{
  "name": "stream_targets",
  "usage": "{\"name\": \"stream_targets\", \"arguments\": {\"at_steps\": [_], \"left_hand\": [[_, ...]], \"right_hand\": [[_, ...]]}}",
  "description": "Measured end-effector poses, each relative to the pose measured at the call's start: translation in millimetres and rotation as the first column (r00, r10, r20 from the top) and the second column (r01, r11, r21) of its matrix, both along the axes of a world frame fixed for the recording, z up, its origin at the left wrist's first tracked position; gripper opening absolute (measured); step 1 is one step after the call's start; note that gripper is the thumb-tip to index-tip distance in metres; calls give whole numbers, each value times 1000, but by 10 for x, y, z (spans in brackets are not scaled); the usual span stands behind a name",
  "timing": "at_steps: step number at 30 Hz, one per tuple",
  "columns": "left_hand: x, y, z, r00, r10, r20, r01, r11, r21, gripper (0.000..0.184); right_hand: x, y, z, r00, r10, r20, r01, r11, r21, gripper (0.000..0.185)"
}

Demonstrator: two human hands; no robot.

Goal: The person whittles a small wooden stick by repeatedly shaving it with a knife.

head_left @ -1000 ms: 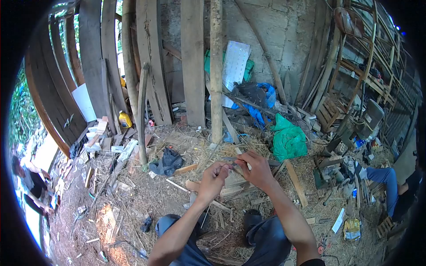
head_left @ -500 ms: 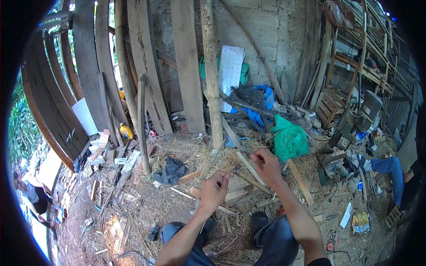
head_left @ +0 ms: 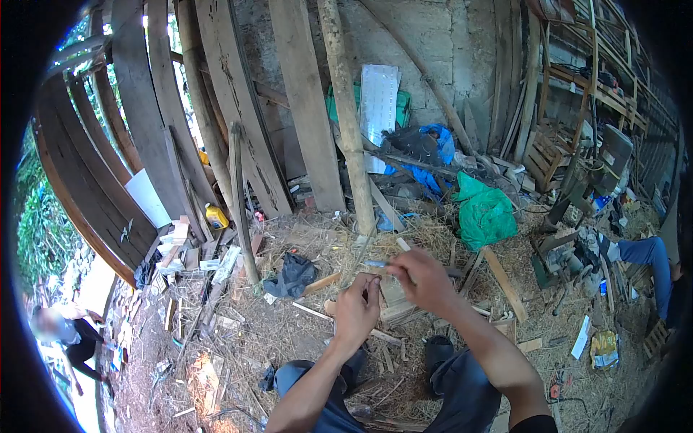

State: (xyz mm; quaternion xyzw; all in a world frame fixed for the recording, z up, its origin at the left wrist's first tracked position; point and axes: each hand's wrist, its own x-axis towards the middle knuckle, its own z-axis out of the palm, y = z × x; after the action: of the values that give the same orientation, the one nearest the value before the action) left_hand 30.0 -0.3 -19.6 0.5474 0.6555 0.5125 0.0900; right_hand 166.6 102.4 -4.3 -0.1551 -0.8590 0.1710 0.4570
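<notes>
Both hands are held out in front of me, close together, over a heap of wood scraps (head_left: 397, 312). The fingers of my left hand (head_left: 357, 310) are pinched together; what they hold, if anything, is too small to name. My right hand (head_left: 422, 281) is just to its right, its fingers closed around a thin tool (head_left: 375, 263) with a bright metallic end that points left above my left fingertips. A pale end shows above the right knuckles.
A wooden post (head_left: 350, 123) stands ahead. A green sack (head_left: 485, 213) and a long plank (head_left: 505, 283) lie to the right, a black plastic bag (head_left: 291, 274) to the left. One person (head_left: 68, 332) is at far left; another person's leg (head_left: 646, 252) shows at far right.
My right hand has come back toward my left hand after being apart from it, and the thin tool now shows in it. The whole view has shifted slightly.
</notes>
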Motion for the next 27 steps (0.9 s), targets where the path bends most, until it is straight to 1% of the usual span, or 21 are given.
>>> {"name": "stream_targets", "arguments": {"at_steps": [1,3,4,5,7,8,9,10,11,12,13,15,16,18,19,21,22,23,24,25,27], "left_hand": [[12,-6,28,1000,0,-5,0,1000,-5,11],[46,-48,78,998,-28,55,28,1000,-7,13],[37,-62,83,998,-28,49,29,1000,-12,13],[30,-67,91,998,-33,52,35,999,-25,13],[17,-54,100,998,-40,54,42,999,-31,14],[9,-42,79,996,-44,76,48,998,-43,13],[7,-27,48,994,-47,101,53,997,-59,13],[2,-7,11,993,-47,105,53,997,-59,13],[-7,14,-24,983,-81,164,89,995,-46,14],[-14,24,-45,969,-114,220,124,992,-32,14],[-19,17,-66,970,-111,218,123,992,-43,14],[-10,61,-28,964,-128,234,144,988,-55,15],[-11,81,-38,963,-126,239,141,989,-48,15],[-22,126,-57,943,-126,307,143,989,-34,16],[-20,116,-63,943,-129,307,146,989,-31,16],[-15,70,-59,945,-133,299,144,989,-15,17],[-5,42,-70,945,-135,297,145,989,-13,17],[0,19,-79,939,-166,302,180,984,-19,18],[-8,7,-74,931,-195,307,213,977,-24,19],[-26,9,-58,932,-196,306,210,978,-15,19],[-39,6,-46,859,-222,461,271,962,-42,22]], "right_hand": [[-5,26,-34,1000,0,-5,0,1000,-5,10],[-9,166,-154,1000,-25,-15,23,996,-92,9],[38,314,-208,987,-157,26,159,981,-110,8],[110,343,-159,987,-157,23,158,981,-112,8],[224,366,-50,958,-257,130,284,919,-274,7],[225,322,-54,967,-236,95,252,940,-230,5],[193,237,-36,967,-237,96,253,940,-228,5],[130,125,-12,993,-117,16,118,982,-146,5],[76,47,0,999,13,-53,-16,998,-54,5],[49,14,-10,1000,9,11,-9,999,39,6],[40,31,-63,1000,11,8,-11,1000,28,6],[24,143,-103,999,9,45,-5,996,-91,8],[11,157,-109,999,12,51,-8,996,-85,8],[-21,157,-93,1000,-9,1,9,996,-85,9],[-18,205,-115,1000,-12,1,12,997,-82,9],[19,365,-158,994,-101,-46,93,985,-146,12],[118,447,-154,994,-102,-47,94,985,-144,12],[251,552,-146,971,-223,83,237,937,-256,11],[302,601,-113,921,-320,223,382,858,-343,10],[286,589,-116,921,-320,221,380,862,-335,10],[253,405,-55,953,-301,40,302,929,-214,8]]}}
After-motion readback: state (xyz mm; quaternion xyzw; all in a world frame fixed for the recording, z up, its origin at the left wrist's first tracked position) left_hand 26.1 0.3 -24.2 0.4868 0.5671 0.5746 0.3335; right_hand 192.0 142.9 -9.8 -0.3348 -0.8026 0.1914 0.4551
